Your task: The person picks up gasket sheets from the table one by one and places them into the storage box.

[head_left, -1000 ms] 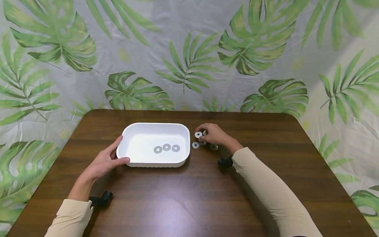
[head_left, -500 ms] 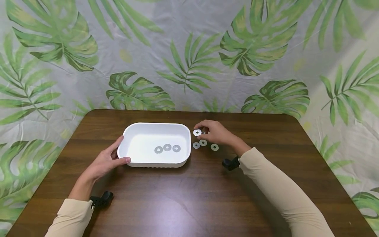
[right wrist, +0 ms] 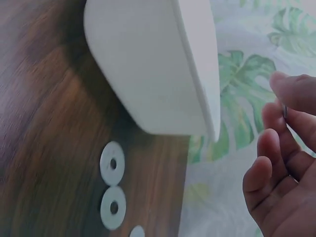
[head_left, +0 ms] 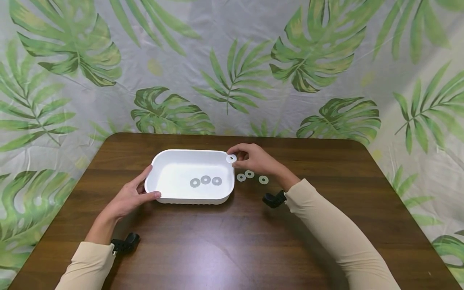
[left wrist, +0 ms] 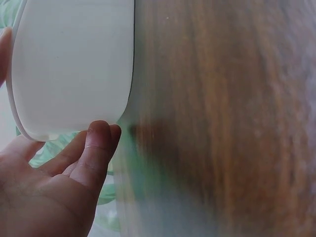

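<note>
A white plastic tub (head_left: 170, 169) stands on the table, with three flat metal washers (head_left: 205, 180) lying in it. At its left end my left hand (head_left: 125, 201) grips it, thumb over the front rim; the left wrist view shows fingers (left wrist: 96, 148) against the outer wall. My right hand (head_left: 256, 159) pinches another washer (head_left: 231, 158) between thumb and fingers, overlapping the tub's back right corner in the head view. That washer appears as a thin edge (right wrist: 285, 111) in the right wrist view. Three more washers (head_left: 249, 174) lie on the table just right of the tub.
The brown wooden table (head_left: 224, 249) has rounded back corners. Behind it hangs a leaf-patterned cloth (head_left: 232, 80). A black wrist device (head_left: 125, 243) sits on the left wrist and another (head_left: 274, 199) on the right.
My right hand has picked up a washer from the group, lifted it and moved it left to the tub's back right corner. The left hand keeps its grip on the tub.
</note>
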